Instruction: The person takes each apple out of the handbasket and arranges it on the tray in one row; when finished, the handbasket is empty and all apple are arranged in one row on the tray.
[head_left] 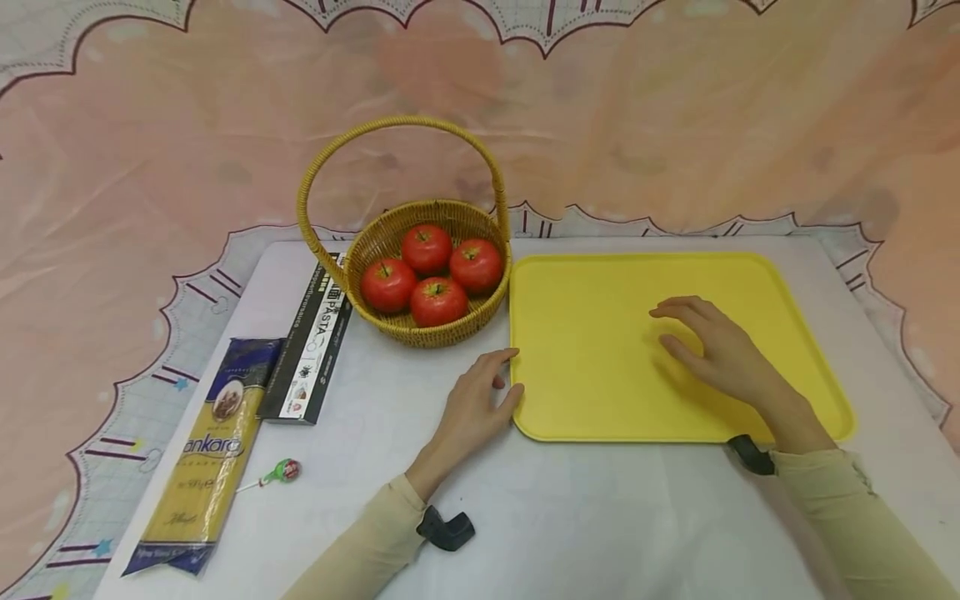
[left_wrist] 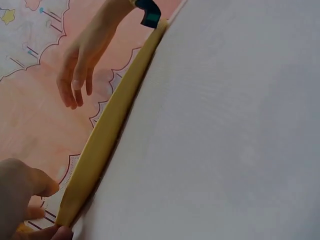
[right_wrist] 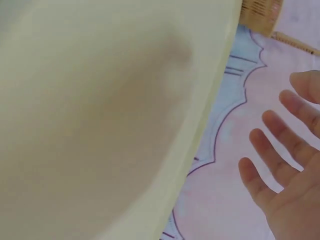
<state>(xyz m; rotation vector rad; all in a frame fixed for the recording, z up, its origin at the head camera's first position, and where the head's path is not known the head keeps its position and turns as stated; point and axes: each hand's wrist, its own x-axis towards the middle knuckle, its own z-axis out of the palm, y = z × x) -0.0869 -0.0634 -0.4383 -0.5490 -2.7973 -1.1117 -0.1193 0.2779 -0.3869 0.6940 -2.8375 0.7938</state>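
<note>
A yellow tray (head_left: 592, 350) lies flat on the white table. At its left edge is my left hand (head_left: 476, 400), thumb and index fingertip right at the rim, the other fingers loosely bent. In the left wrist view the fingertips (left_wrist: 62, 231) meet the near end of the tray's side (left_wrist: 107, 127). Over the right half of the tray hovers my right hand (head_left: 720, 350), holding nothing. Its fingers appear spread and relaxed in the right wrist view, beside the tray's pale underside or surface (right_wrist: 220, 75).
Behind my left hand stands a wicker basket (head_left: 420, 335) with a tall handle and several red apples (head_left: 438, 302). On the left lie a black-and-white pasta box (head_left: 311, 350), a blue-and-yellow Ankara pasta packet (head_left: 198, 467) and a lollipop (head_left: 285, 470). A patterned cloth (head_left: 600, 125) hangs behind the table.
</note>
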